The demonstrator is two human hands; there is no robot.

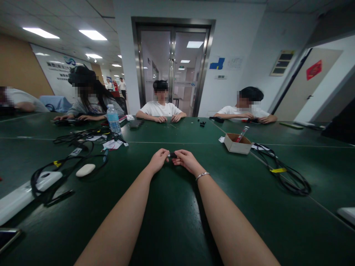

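A small black piece with a shiny metal end [173, 155] is held just above the green table [172, 210], in the middle of the head view. My left hand [159, 161] pinches its metal end, fingers closed. From the other side, my right hand [189, 162] grips the black part between thumb and fingers. The fingertips of both hands nearly meet and cover much of the piece, so I cannot tell its exact kind. A silver bracelet [202, 176] circles my right wrist.
Left lie tangled black cables [91, 147], a white mouse [85, 170], a pen [58, 198] and a long white device [27, 194]; a water bottle [113, 120] stands behind. Right are an open cardboard box [237, 146] and coiled cable [291, 181]. Several people sit across the table.
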